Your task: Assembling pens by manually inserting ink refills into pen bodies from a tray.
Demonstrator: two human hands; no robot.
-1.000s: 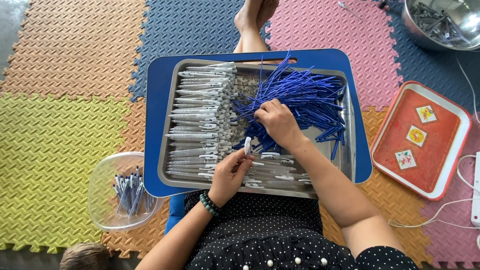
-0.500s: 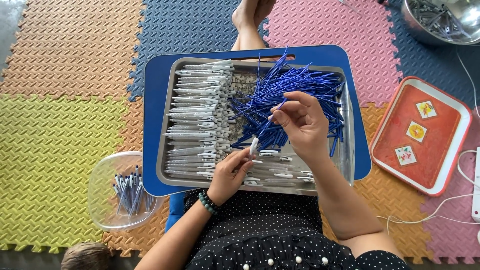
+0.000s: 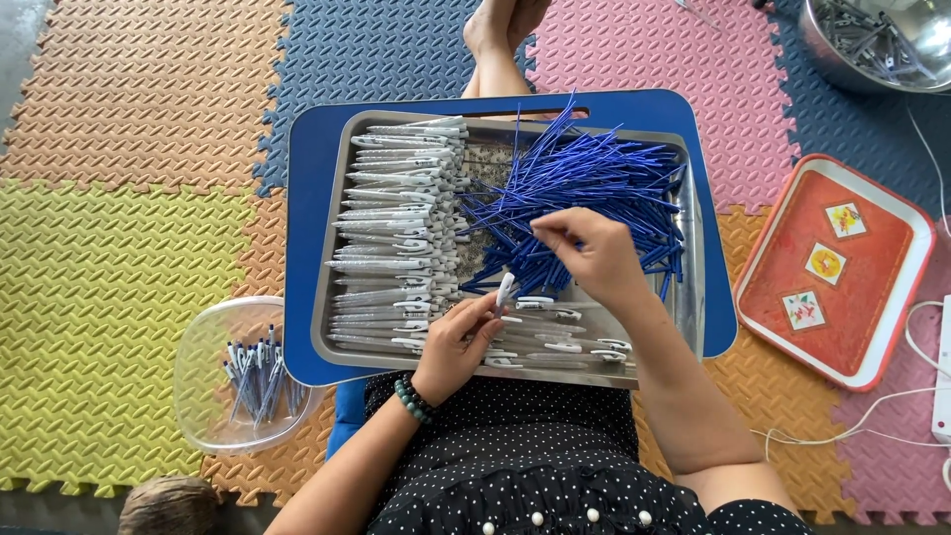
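The left hand (image 3: 458, 342) pinched a white pen barrel (image 3: 505, 291) over the tray's (image 3: 327, 297) near edge. The barrel was slim and pale, its long axis tilted, tip pointing up and away. The right hand (image 3: 592, 253) pinched a thin blue refill (image 3: 548, 224) above the refill pile (image 3: 594, 183) at the tray's far right corner.

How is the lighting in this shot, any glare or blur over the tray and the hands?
Head view: soft, even daylight with faint shadows; the left hand and right hand look sharp, as do the blue refills; bright glare sits on the steel bowl at top right; the metal tray rim shows only a mild sheen.
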